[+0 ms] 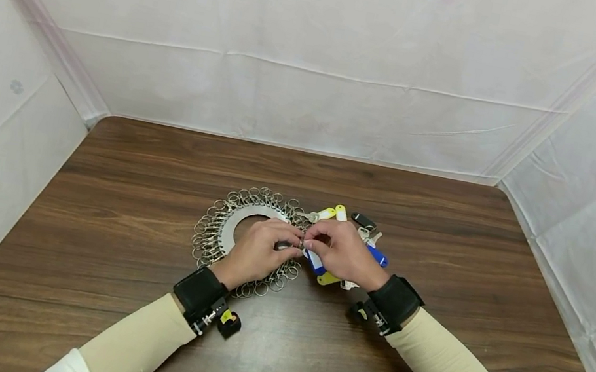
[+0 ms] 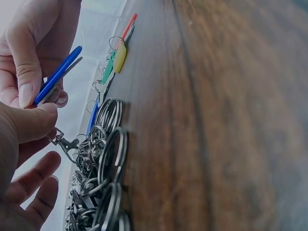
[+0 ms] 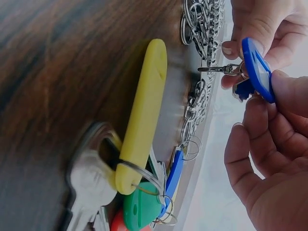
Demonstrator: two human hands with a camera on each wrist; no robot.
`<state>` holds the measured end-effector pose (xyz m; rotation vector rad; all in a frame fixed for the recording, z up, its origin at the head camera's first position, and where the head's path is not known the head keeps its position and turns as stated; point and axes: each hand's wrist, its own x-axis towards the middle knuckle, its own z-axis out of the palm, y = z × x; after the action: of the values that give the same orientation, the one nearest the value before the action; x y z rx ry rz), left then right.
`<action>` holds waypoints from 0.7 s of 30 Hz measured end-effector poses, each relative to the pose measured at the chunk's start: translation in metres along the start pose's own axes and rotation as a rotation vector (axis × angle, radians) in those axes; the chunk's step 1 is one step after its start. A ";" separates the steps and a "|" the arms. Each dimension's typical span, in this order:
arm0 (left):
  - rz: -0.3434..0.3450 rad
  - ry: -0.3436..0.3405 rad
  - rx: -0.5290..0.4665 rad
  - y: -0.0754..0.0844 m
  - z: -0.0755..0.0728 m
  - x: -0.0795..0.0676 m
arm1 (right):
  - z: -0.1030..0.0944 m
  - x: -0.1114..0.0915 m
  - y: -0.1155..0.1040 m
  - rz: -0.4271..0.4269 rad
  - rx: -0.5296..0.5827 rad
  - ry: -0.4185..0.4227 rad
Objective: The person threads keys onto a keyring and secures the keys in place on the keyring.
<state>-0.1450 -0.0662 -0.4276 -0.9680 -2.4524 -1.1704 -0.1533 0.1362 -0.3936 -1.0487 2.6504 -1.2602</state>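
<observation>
Both hands meet over the right edge of a flat silver ring plate (image 1: 228,230), fringed with swivel clasps and split rings. My right hand (image 1: 345,252) pinches a blue key tag (image 3: 258,70) between thumb and fingers, with a key (image 2: 73,67) beside it. My left hand (image 1: 261,251) pinches at the tag's other end, thumb and fingertip around its split ring, which the fingers mostly hide. Just under the left fingertips, a swivel clasp (image 2: 62,139) from the plate hangs close to the tag. The left hand's other fingers are spread loosely.
Tagged keys lie on the wooden table (image 1: 131,316) right of the plate: a yellow tag (image 3: 143,115), a green tag (image 3: 142,207), a black tag (image 1: 364,220) and a blue tag (image 1: 377,256). White sheet walls (image 1: 311,108) enclose the table's back and sides.
</observation>
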 end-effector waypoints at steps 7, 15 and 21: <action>0.041 -0.013 0.024 0.000 -0.001 0.000 | -0.001 -0.001 0.000 -0.020 -0.012 0.003; 0.069 -0.030 0.011 -0.002 -0.001 0.001 | -0.003 -0.001 0.000 -0.037 -0.029 0.016; 0.049 0.008 -0.005 0.000 0.000 0.000 | -0.003 -0.001 0.000 -0.031 -0.023 0.004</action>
<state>-0.1449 -0.0662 -0.4282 -1.0173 -2.4069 -1.1625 -0.1529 0.1389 -0.3915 -1.0955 2.6675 -1.2414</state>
